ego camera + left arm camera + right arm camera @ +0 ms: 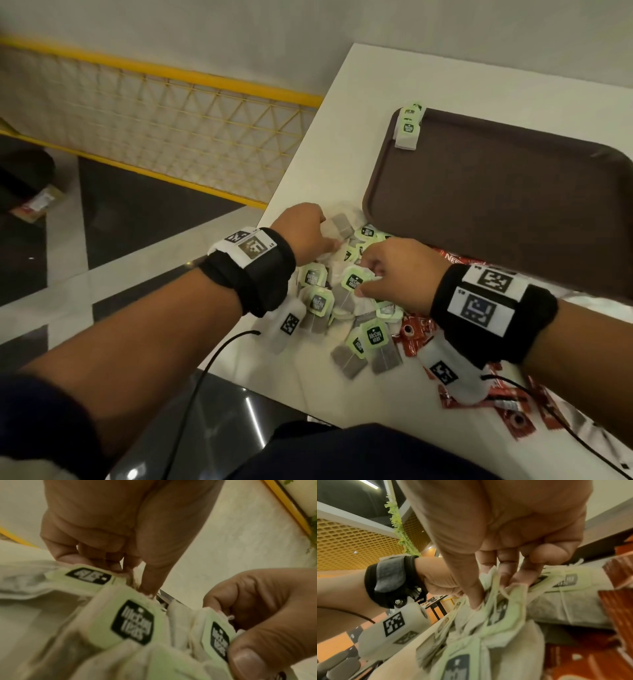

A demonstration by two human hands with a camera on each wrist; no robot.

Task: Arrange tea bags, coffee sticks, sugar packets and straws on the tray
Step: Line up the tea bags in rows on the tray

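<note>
Across the right half of the head view, the white tabletop (342,113) carries a brown tray (496,198) at upper right. The tray holds one small stack of tea bags (408,127) in its upper-left corner; the remainder of its surface is bare. No coffee sticks, sugar packets or straws are on it, so the task is judged to be at an early stage.

Below the tray, at frame centre, lies a loose heap of tea bags (342,294) with green tags, some overlapping. Red packets (513,411) are scattered at lower right, partly under the right wrist; their contents cannot be read. No straws are visible.

The left hand (301,233) sits at the upper-left edge of the heap. In the left wrist view its grip is curled, thumb (150,574) and fingers closed on a tea bag and its string. The right hand (394,270) is at the heap's centre. In the right wrist view its fingers (505,566) and thumb pinch a tagged tea bag (501,609) among tangled strings.

Step in hand: gathering and separating tea bags from the heap. The next move calls for freeing the pinched bags from the neighbouring strings, squaring them into a stack, then carrying them up and right to the tray beside the existing stack. Tangled strings may drag extra bags along.
</note>
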